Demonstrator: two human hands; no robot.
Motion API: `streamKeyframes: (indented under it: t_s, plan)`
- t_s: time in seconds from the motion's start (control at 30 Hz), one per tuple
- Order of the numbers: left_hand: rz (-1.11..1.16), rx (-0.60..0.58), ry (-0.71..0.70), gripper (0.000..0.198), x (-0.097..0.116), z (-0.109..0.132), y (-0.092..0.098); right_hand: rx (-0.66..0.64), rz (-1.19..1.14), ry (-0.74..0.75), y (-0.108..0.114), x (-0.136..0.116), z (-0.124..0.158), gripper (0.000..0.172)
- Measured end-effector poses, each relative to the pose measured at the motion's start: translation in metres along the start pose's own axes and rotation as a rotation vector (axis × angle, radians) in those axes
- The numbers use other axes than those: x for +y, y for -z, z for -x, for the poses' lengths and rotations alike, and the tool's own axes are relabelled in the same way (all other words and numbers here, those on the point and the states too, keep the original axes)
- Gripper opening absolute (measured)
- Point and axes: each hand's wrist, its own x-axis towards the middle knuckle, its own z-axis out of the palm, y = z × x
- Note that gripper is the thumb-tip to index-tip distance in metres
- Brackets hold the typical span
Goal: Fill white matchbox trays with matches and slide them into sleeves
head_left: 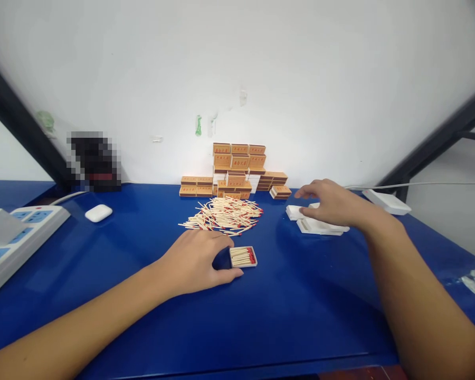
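Note:
A small white matchbox tray (pixel 243 265) filled with red-tipped matches (pixel 241 256) lies on the blue table. My left hand (pixel 196 261) frames its left end, index finger at the upper edge and thumb along the lower edge. Just beyond is a loose heap of matches (pixel 224 214). On the right, my right hand (pixel 328 203) hovers over a small group of white trays (pixel 320 227), thumb and fingers apart with nothing between them. Part of that group is hidden under the hand.
Stacked orange matchboxes (pixel 239 161) stand against the wall, with a single matchbox (pixel 281 192) at their right. A white earbud case (pixel 98 212) and a power strip (pixel 27 232) are on the left. A white box (pixel 388 202) lies at the back right.

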Motion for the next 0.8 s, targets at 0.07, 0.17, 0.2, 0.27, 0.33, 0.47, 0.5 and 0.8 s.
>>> streamKeyframes:
  t_s: [0.07,0.17,0.2,0.27,0.33,0.47,0.5,0.8]
  plan:
    - [-0.009,0.005,-0.005,0.036,-0.002,0.000,-0.001,-0.033,-0.005,0.023,-0.007,0.001,-0.002,0.044]
    - [-0.021,0.009,-0.011,0.037,-0.004,-0.001,0.000,-0.084,-0.008,0.008,-0.011,-0.003,-0.004,0.045]
    - [-0.024,0.005,-0.010,0.038,-0.005,-0.001,0.000,-0.093,-0.014,0.009,-0.010,-0.005,-0.004,0.043]
    - [-0.025,-0.005,-0.005,0.041,-0.006,-0.001,0.001,-0.083,-0.037,0.033,-0.006,-0.013,-0.003,0.038]
    - [-0.023,-0.005,-0.003,0.044,-0.007,-0.001,0.001,-0.030,-0.084,0.063,-0.001,-0.024,0.000,0.036]
    - [-0.017,0.014,-0.017,0.044,-0.008,0.000,-0.002,0.041,-0.206,0.119,0.005,-0.045,0.006,0.037]
    - [-0.017,0.016,-0.017,0.043,-0.008,0.000,-0.003,0.023,-0.220,0.133,0.004,-0.048,0.006,0.035]
    - [-0.019,-0.016,0.020,0.038,-0.007,-0.003,0.005,0.043,-0.025,0.004,-0.015,-0.012,-0.009,0.033]
